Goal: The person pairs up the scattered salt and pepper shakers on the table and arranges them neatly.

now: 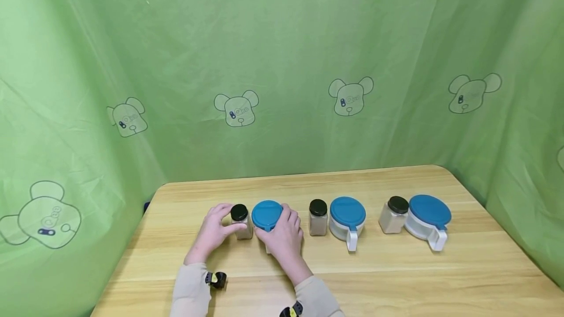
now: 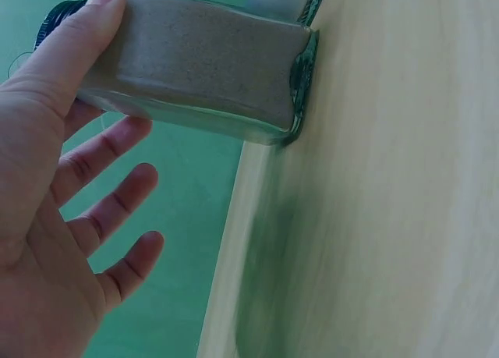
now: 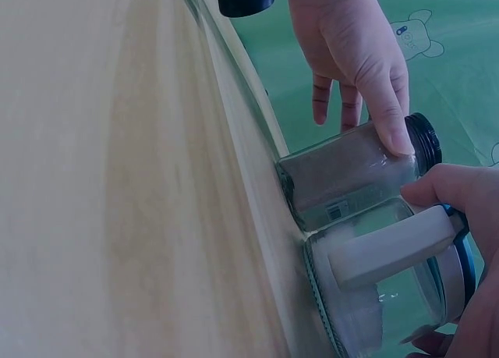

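Between the thumb and fingers of my left hand [image 1: 213,231] is a small square glass spice jar [image 2: 203,58] with a black lid, filled with grey-beige powder. The other fingers of that hand are spread apart in the left wrist view. My right hand [image 1: 285,236] grips a round glass seasoning jar [image 3: 362,303] with a blue lid [image 1: 266,212] and a white handle [image 3: 398,249]; white contents show inside. Both jars stand upright on the table, side by side and very close. My right fingers are partly hidden behind the round jar.
To the right stands a similar pair, a black-lidded spice jar [image 1: 318,219] and a blue-lidded jar [image 1: 347,212]. Farther right are another spice jar [image 1: 392,216] and blue-lidded jar [image 1: 429,211]. A green curtain [image 1: 286,53] hangs behind the wooden table [image 1: 396,278].
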The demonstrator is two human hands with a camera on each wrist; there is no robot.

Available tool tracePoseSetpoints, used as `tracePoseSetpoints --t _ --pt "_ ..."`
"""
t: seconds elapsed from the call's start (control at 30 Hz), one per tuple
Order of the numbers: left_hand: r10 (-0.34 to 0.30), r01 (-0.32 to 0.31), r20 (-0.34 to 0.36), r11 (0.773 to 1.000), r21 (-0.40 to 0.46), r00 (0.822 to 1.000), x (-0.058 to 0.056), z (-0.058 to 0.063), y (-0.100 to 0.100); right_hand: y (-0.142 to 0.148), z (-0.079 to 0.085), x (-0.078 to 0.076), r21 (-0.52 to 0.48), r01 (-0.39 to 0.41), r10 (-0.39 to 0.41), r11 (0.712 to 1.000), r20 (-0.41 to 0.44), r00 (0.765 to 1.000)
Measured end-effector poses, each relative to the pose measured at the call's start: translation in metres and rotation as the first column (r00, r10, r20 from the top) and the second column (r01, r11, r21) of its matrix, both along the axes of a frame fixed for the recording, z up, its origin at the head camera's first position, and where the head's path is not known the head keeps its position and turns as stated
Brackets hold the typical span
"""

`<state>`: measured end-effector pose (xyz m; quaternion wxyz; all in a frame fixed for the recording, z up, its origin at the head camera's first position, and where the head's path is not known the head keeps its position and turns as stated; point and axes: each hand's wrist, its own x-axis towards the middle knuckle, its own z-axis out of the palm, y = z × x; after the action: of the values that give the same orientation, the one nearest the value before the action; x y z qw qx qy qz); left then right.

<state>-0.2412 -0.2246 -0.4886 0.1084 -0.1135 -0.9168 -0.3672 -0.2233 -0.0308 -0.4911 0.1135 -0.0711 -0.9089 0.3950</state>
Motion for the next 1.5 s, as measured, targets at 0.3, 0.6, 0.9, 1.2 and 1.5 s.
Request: tracePoseSetpoints --t 0.3,0.6,0.9,1.2,1.5 --pt "-0.004 0.004 -0.011 1.0 -0.025 1.0 -0.001 -0.002 -0.002 -0.001 -0.002 -0.001 0.007 -0.003 0.003 1.0 0.005 1.0" --pt "0.009 -0.009 -0.005 0.999 -0.032 1.0 0.001 0.0 -0.001 -0.001 -0.001 0.0 0.0 -0.003 0.003 1.0 0.004 1.0" --pt "0.013 -0.012 0.024 0.999 -0.047 1.0 0.001 0.006 -0.002 -0.001 0.001 0.001 -0.009 -0.002 0.002 1.0 0.015 1.0" --pt "0.028 -0.027 0.028 0.999 -0.045 0.999 0.005 0.015 -0.009 -0.001 0.003 0.002 -0.016 -0.012 0.012 1.0 0.002 1.0" --pt "0.037 -0.037 -0.002 0.998 -0.049 0.999 0.008 0.026 -0.014 0.003 0.012 0.002 -0.029 -0.051 0.051 0.998 -0.019 0.999"
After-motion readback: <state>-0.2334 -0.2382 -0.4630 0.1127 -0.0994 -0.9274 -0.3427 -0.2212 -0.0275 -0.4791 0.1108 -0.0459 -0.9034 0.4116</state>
